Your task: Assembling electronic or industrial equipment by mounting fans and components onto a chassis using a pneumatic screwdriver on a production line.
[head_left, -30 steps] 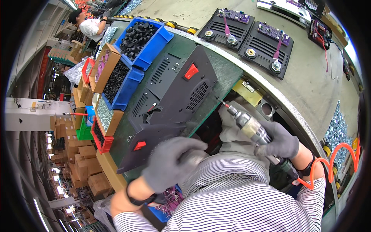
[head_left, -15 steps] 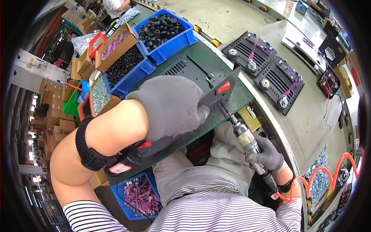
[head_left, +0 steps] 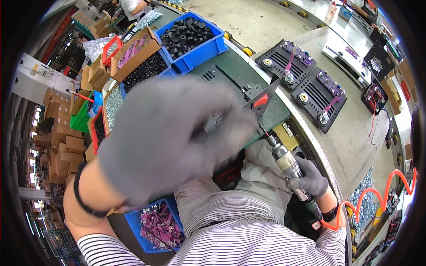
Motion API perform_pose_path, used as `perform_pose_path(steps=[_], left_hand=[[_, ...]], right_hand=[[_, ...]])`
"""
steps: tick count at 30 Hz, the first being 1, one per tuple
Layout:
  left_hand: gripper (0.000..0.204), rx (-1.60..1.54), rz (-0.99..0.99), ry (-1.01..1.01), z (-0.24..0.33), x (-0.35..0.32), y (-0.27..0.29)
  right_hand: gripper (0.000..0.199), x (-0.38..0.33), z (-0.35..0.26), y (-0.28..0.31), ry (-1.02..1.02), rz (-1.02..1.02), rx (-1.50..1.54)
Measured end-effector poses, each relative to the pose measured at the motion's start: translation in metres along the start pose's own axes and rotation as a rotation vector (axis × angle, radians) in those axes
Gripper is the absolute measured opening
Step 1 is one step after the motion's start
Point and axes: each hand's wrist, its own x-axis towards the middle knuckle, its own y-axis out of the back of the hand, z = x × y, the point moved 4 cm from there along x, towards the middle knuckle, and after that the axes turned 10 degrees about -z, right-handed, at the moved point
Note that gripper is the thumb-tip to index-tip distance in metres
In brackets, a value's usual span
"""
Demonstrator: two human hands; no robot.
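In a grey glove, my left hand (head_left: 173, 133) is raised over the bench and smeared by motion. Its fingers look bent, but whether anything is in them is unclear. Partly hidden behind it is a black metal panel (head_left: 273, 88) with a red rocker switch (head_left: 260, 102), standing on edge at the bench's right side. My right hand (head_left: 309, 178), also gloved, is wrapped round a pneumatic screwdriver (head_left: 287, 164). The tool slants up and left, its bit close to the panel's lower edge; I cannot tell whether they touch. An orange coiled hose (head_left: 367, 193) runs from its rear.
Blue bins of black rubber parts (head_left: 188, 37) and black screws (head_left: 144, 71) stand at the far left. A blue bin of purple-sleeved wires (head_left: 162, 226) sits near my lap. Right of the bench's pale edge (head_left: 306, 135) lie two slotted black plates (head_left: 319, 97) with purple circuit boards.
My left hand has come off the black panel's face and risen toward the camera, now looking larger and blurred. The right hand and screwdriver have hardly moved.
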Motion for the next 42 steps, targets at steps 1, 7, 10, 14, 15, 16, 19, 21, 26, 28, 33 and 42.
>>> perform_pose_path(steps=[1, 7, 10, 14, 15, 16, 19, 21, 26, 28, 33, 42], left_hand=[[0.036, 0.0, 0.0, -0.003, 0.005, -0.017, -0.003], [0.03, -1.683, -0.338, 0.713, -0.048, -0.094, -0.168], [0.033, -1.985, -0.123, 0.897, -0.071, -0.099, -0.222], [0.028, -2.127, -0.173, 0.704, -0.071, -0.091, -0.238], [0.03, -2.119, -0.16, 0.604, -0.073, -0.088, -0.236], [0.032, -2.105, -0.143, 0.506, -0.074, -0.085, -0.234], [0.035, -2.015, 0.015, 0.668, -0.068, -0.074, -0.222], [0.036, -2.036, 0.053, 0.748, -0.072, -0.079, -0.223], [0.035, -2.06, -0.064, 0.34, -0.078, -0.086, -0.227], [0.035, -2.085, -0.007, 0.348, -0.08, -0.085, -0.23], [0.036, -2.263, 0.04, 0.326, -0.079, -0.082, -0.229], [0.037, -2.239, 0.048, 0.193, -0.074, -0.08, -0.227]], right_hand=[[0.066, -0.003, -0.001, -0.005, 0.032, -0.001, 0.018], [0.068, -0.008, 0.013, -0.022, 0.04, -0.022, 0.102], [0.069, -0.012, 0.01, -0.037, 0.005, -0.042, 0.127], [0.07, -0.017, 0.004, -0.044, -0.013, -0.038, 0.017], [0.071, -0.018, 0.003, -0.046, -0.019, -0.059, 0.001], [0.071, -0.019, 0.002, -0.048, -0.027, -0.058, -0.001], [0.072, -0.019, -0.005, -0.058, -0.036, -0.069, -0.043], [0.069, -0.018, -0.012, -0.063, -0.001, -0.034, -0.042], [0.071, -0.022, -0.014, -0.072, -0.042, -0.091, -0.089], [0.071, -0.021, -0.015, -0.077, -0.062, -0.149, -0.114], [0.078, -0.015, -0.011, -0.09, -0.052, -0.227, -0.045], [0.086, -0.007, -0.007, -0.094, -0.042, -0.274, -0.03]])
